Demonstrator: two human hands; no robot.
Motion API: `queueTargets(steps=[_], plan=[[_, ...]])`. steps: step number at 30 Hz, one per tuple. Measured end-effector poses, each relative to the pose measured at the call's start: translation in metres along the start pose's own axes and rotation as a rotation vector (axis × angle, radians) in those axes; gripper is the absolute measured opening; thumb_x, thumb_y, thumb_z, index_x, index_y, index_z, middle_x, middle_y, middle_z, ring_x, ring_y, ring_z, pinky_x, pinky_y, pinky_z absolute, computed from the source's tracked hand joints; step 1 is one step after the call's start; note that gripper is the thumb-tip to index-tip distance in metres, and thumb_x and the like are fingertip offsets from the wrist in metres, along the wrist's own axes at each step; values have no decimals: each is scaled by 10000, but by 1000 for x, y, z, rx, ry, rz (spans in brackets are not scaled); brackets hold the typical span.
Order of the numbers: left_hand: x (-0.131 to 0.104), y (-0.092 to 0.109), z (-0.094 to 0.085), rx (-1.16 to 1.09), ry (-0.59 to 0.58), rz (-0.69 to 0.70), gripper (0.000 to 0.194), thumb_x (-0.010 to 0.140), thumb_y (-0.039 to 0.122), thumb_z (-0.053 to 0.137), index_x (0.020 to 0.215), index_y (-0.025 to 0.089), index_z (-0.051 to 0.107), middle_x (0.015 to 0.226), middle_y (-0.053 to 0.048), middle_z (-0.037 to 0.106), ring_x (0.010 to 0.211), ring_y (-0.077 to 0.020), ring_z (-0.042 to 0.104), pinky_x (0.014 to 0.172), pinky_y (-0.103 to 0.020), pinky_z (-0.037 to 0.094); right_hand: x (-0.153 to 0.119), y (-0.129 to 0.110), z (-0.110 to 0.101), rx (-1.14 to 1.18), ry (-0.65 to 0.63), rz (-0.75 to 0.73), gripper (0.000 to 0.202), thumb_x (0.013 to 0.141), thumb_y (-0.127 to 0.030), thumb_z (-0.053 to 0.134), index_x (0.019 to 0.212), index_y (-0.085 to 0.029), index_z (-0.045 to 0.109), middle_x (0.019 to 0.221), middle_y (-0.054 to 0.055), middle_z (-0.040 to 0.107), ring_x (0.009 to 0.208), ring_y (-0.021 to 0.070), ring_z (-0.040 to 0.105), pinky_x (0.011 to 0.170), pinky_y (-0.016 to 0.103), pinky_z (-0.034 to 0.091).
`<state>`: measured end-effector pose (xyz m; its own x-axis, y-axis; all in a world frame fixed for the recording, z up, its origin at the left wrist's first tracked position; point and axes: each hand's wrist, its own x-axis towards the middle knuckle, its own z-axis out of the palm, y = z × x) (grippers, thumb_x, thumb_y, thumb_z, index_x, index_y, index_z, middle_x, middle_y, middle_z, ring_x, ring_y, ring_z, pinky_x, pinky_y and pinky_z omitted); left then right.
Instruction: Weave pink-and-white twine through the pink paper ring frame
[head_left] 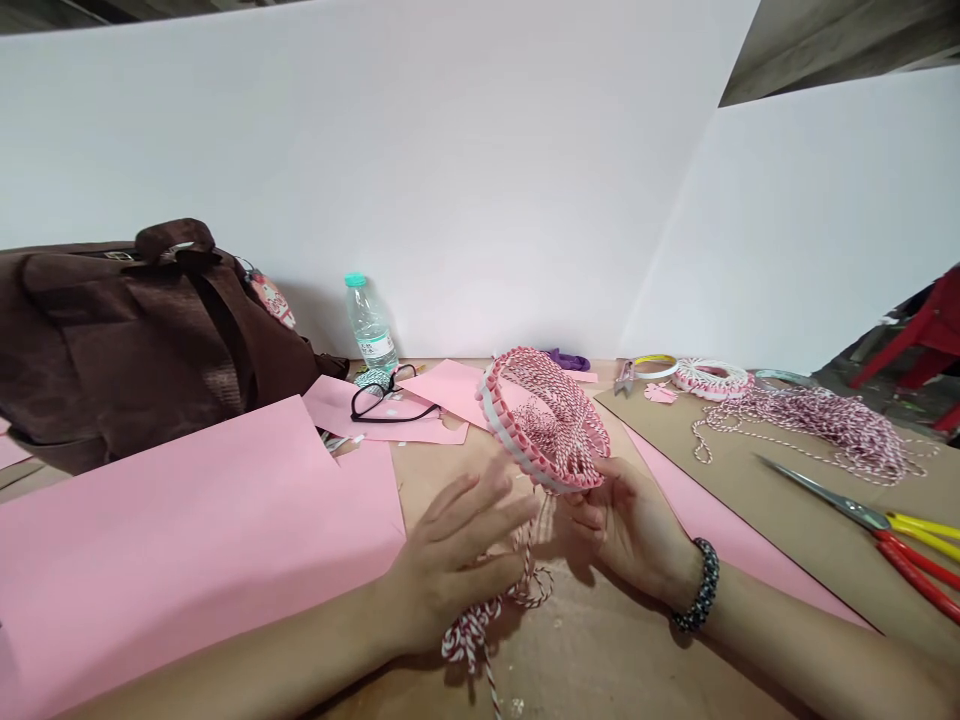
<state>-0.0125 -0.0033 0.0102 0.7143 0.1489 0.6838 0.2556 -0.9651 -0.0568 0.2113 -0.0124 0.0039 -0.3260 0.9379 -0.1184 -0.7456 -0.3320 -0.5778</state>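
A round string-woven ring [551, 415], with a ruffled pink and white rim and red-and-white cord crossing its middle, is held up tilted above the table. My right hand [626, 515], with a dark beaded bracelet at the wrist, pinches its lower right rim. To the lower left of the ring, my left hand [465, 550] is spread with fingers apart, slightly blurred. A strand of twine hangs from the ring past those fingers. Beneath my left hand lies a bundle of red-and-white twine [471, 632] on the table; whether the hand touches the strand is hidden.
Pink paper sheets [225, 520] cover the left, beside a brown bag [127, 340]. Behind stand a water bottle [371, 325] and glasses [394, 405]. On the right are scissors [862, 512], a twine heap [840, 425], another ring [712, 380] and a tape roll [655, 367].
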Motion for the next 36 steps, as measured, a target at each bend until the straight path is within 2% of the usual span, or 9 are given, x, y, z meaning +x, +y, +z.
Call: queueTargets(steps=[5,8,12,19,22,24,27,30,36], plan=[[0,1,4,-217,-115,40,189,938,301,427,831,187,534,789,-37,697,885,-163,647,891,-312,469,-1,0,1,31,2,-23,138,763,-256,596,674,-161,550,575,-13,544,412,68,405,380,173,347],[-1,1,8,-314,-156,-341,185,885,364,496,799,200,480,576,35,569,485,-106,529,513,-220,444,0,-1,1,43,0,-46,152,752,-240,604,650,-159,526,577,-7,545,422,65,422,390,165,351],[7,0,6,-448,-174,-747,211,891,309,487,1068,196,506,616,46,577,508,-113,545,497,-213,433,-1,-2,3,42,18,-26,164,739,-248,621,644,-149,530,563,0,542,414,64,426,376,160,334],[8,4,1,-466,-14,-540,228,900,363,484,1054,273,627,1049,-85,648,931,-206,626,847,-371,491,1,-2,0,64,22,-42,139,751,-227,601,657,-156,526,577,-10,526,422,61,421,382,157,340],[-4,0,2,-527,-177,-257,151,888,306,510,974,285,631,945,-59,690,998,-219,612,998,-418,383,1,-2,-1,58,9,-24,155,767,-242,589,657,-158,520,579,-10,522,426,63,420,384,160,348],[-10,-4,4,-558,-285,-146,123,886,267,485,900,243,605,799,-51,680,838,-194,636,894,-352,446,1,-3,-1,67,6,-11,156,765,-246,589,657,-159,517,581,-8,526,426,63,422,384,161,352],[-9,-7,6,-498,-239,-429,111,824,316,568,857,212,545,672,-7,619,594,-144,566,605,-241,446,1,-3,-1,89,3,-19,140,761,-235,587,664,-156,523,588,0,544,424,59,426,385,155,353],[3,-4,5,-523,-242,-777,264,880,296,494,1125,200,479,621,41,592,488,-111,513,513,-207,403,1,-4,0,77,-1,-31,150,758,-236,589,652,-149,528,588,6,556,420,56,428,382,153,352],[13,5,-5,-354,-204,-470,128,826,286,579,905,228,663,930,-76,696,906,-221,633,827,-326,481,1,-3,-1,65,-5,-30,139,759,-238,587,664,-153,532,584,-1,550,418,56,422,380,152,350]])
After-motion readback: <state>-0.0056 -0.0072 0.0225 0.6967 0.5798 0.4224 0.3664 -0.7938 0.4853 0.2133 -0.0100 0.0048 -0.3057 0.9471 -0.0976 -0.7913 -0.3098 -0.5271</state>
